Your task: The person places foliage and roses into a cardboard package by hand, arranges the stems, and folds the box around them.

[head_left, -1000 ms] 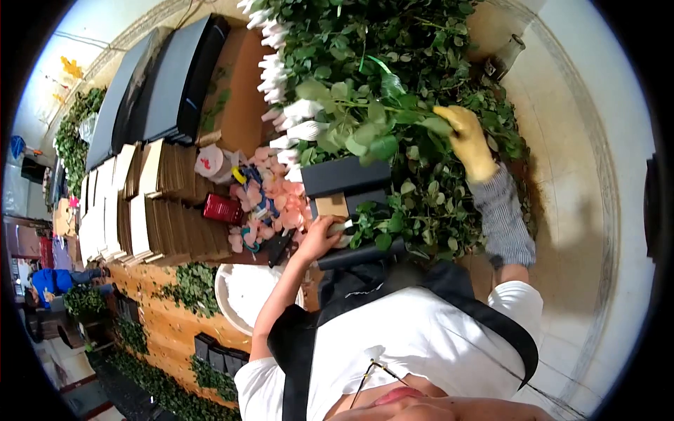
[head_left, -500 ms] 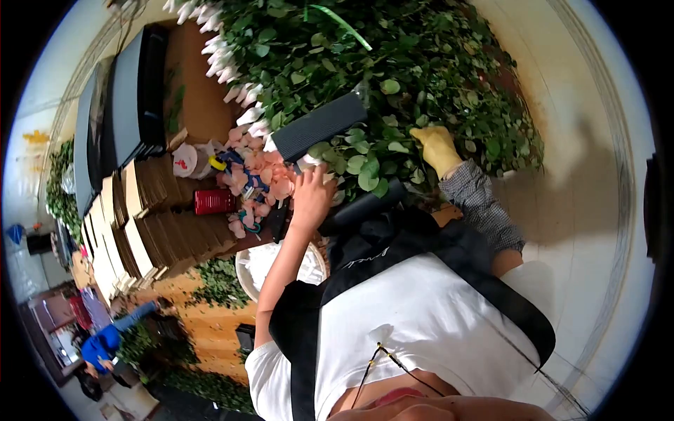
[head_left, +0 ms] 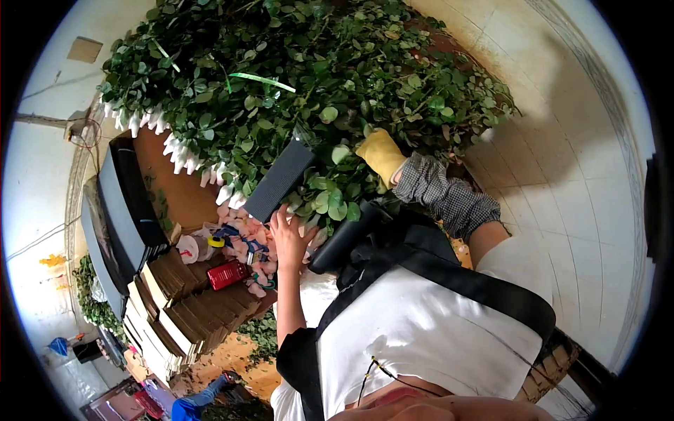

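Observation:
My bare left hand (head_left: 286, 238) is at the lower end of a dark ribbed block (head_left: 279, 181). Its fingers are spread, with the tips by the block's edge and a pale flower head (head_left: 309, 226) beside the thumb. My right hand (head_left: 381, 156), in a yellow glove, is curled at the edge of the leafy rose stems (head_left: 335, 200); what lies inside its fingers is mostly hidden by leaves. White-sleeved rose heads (head_left: 184, 156) line the left side of the large green pile (head_left: 302, 70).
Loose pink petals (head_left: 261, 235) lie left of my left hand, near a red box (head_left: 227, 274) and stacked cardboard (head_left: 189, 309). A black cylinder (head_left: 344, 238) is close to my apron. A person in blue (head_left: 200, 403) is at the lower left.
The view has swung, so the pile and boxes sit differently in it. The ribbed block appears steeper, and the left fingers are more spread. My gloved hand remains at the stems.

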Motion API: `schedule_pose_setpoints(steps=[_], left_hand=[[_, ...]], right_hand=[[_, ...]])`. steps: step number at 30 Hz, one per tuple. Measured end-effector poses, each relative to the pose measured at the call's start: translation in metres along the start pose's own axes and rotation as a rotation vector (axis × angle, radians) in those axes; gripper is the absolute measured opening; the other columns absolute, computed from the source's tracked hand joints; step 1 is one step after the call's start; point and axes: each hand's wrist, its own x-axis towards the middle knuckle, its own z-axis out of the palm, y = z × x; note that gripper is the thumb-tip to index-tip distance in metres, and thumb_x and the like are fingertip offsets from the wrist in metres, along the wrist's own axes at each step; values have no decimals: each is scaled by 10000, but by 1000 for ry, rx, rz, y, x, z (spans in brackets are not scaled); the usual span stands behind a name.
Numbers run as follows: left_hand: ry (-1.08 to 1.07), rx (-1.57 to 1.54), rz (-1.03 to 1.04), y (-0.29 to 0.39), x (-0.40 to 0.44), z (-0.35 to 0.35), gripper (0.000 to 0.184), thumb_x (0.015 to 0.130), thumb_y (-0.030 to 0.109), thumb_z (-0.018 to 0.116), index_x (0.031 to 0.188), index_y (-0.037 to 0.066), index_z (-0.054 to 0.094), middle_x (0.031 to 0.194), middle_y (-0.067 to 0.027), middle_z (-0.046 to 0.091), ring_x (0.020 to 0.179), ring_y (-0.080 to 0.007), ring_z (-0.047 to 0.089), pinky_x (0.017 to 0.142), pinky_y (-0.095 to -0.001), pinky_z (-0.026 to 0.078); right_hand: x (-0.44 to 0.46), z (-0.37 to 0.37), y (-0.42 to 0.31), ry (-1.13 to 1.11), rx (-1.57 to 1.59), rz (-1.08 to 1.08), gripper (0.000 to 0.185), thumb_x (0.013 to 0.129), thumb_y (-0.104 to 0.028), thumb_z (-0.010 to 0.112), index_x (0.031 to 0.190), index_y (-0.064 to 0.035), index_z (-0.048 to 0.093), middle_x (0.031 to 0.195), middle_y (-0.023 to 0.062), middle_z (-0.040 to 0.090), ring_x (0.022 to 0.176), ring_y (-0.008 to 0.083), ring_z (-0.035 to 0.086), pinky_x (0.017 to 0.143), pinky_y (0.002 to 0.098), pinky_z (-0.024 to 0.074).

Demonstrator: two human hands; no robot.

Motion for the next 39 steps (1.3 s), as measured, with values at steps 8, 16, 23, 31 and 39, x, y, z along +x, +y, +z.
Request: schedule_pose_setpoints(steps=[8, 16, 23, 31, 39], left_hand=[[61, -252, -242, -3, -19, 20, 659, 683, 241, 886, 1213, 19, 564, 1349, -235, 436, 1238, -452, 426, 1032, -522, 403], [129, -327, -320, -4, -36, 39, 601, 715, 272, 881, 1207, 45, 622, 1393, -203, 479, 1245, -421, 491, 1025, -504, 433], [204, -323, -297, -7, -39, 48, 605, 699, 310, 891, 1194, 61, 650, 1355, -213, 506, 1208, -417, 521, 965, -502, 477], [187, -389, -387, -2, -42, 50, 580, 708, 295, 877, 1201, 78, 662, 1403, -213, 484, 1269, -420, 484, 1031, -504, 433], [194, -439, -467, 4, -41, 50, 588, 705, 283, 887, 1215, 95, 662, 1403, -226, 485, 1252, -413, 496, 1044, -493, 417]], right_hand=[[-29, -51, 13, 127, 283, -91, 303, 816, -29, 625, 1069, -139, 750, 950, 112, 738, 904, 314, 695, 808, 433, 546], [11, -26, 75, -389, 818, -353, 481, 985, -273, 598, 1422, -91, 516, 1290, 139, 655, 1179, 313, 623, 999, 415, 506], [112, -128, 6, 510, 548, -369, 383, 902, -213, 647, 1256, -71, 607, 1078, 137, 696, 1012, 319, 658, 890, 427, 521], [200, -88, -7, -171, 299, -437, 550, 904, -235, 660, 1415, -89, 518, 1460, 163, 512, 1272, 332, 549, 1044, 457, 478], [310, -276, 56, 757, 1174, -634, 476, 981, -243, 609, 1403, -44, 515, 1402, 155, 570, 1297, 286, 539, 1083, 352, 429]])
